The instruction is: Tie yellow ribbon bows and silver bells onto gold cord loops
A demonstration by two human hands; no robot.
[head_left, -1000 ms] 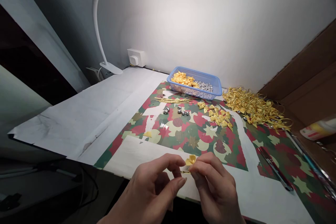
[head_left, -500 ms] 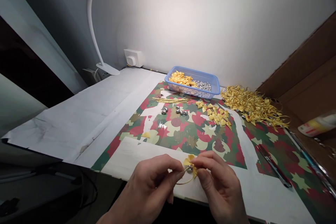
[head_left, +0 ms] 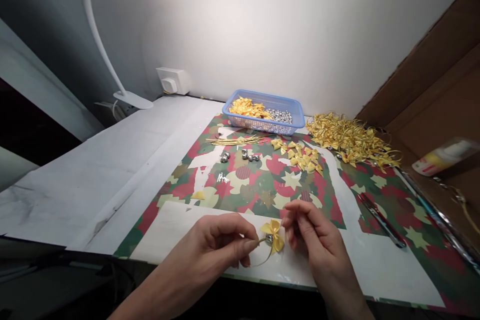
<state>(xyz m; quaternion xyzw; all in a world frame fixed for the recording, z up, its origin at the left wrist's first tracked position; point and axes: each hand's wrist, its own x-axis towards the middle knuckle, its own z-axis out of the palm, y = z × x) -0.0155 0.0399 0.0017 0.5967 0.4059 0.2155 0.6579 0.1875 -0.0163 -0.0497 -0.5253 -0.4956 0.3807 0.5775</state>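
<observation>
My left hand (head_left: 221,242) pinches a thin yellow cord (head_left: 264,260) between thumb and forefinger, and the cord bends in a small loop below the fingertips. On its end sit a silver jingle bell (head_left: 269,238) and a yellow ribbon bow (head_left: 276,234), held just over the pale paper near the front edge. Just right of the bow, my right hand (head_left: 313,232) is apart from it, fingers loosely curled with nothing seen in them. Loose silver bells (head_left: 253,158), a row of cut cords (head_left: 236,141) and several loose bows (head_left: 305,157) lie further back.
A blue basket (head_left: 262,95) of bows and bells stands by the wall. A heap of finished bow pieces (head_left: 345,137) lies right of it. Tweezers (head_left: 382,222) and a bottle (head_left: 442,157) are at the right. A white lamp (head_left: 99,35) clips on at the left.
My right hand has let go of the bow and drawn slightly away to the right. The bow now hangs from my left hand's cord. The view has shifted slightly.
</observation>
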